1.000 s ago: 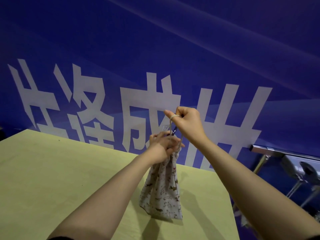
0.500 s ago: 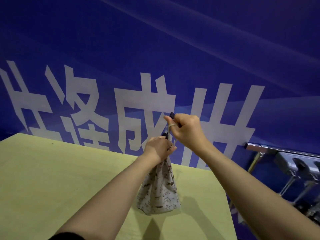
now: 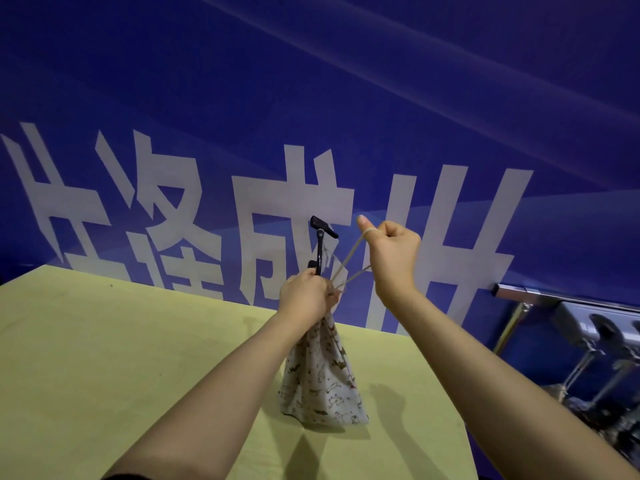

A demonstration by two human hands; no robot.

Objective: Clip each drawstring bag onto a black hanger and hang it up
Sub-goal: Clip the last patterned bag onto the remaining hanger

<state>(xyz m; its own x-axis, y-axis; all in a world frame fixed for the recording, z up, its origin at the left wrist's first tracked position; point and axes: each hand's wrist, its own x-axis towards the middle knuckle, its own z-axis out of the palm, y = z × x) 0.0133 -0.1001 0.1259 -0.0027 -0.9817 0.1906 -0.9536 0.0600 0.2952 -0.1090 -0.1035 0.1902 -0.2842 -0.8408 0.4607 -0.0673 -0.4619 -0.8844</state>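
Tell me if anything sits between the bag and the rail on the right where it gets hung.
Nothing visible blocks that path. The bag hangs over the table from the left hand, which also holds the hanger. The right hand pulls the drawstring aside. The rail lies beyond open air.

There is just the one view, from a camera worn on the person's head, looking forward and a little downward along both outstretched forearms. It sits close: the arms enter from the bottom edge and the left hand (image 3: 306, 296) and right hand (image 3: 393, 252) meet near the middle of the frame. Beyond the hands it faces a blue wall (image 3: 311, 81) with large pale characters, which fills the upper half. Below and to the left of the hands spreads the yellow worktop (image 3: 104, 358); to the right of the right hand a metal rail (image 3: 554, 299) runs off the edge. The wide lens bends straight lines toward the borders.
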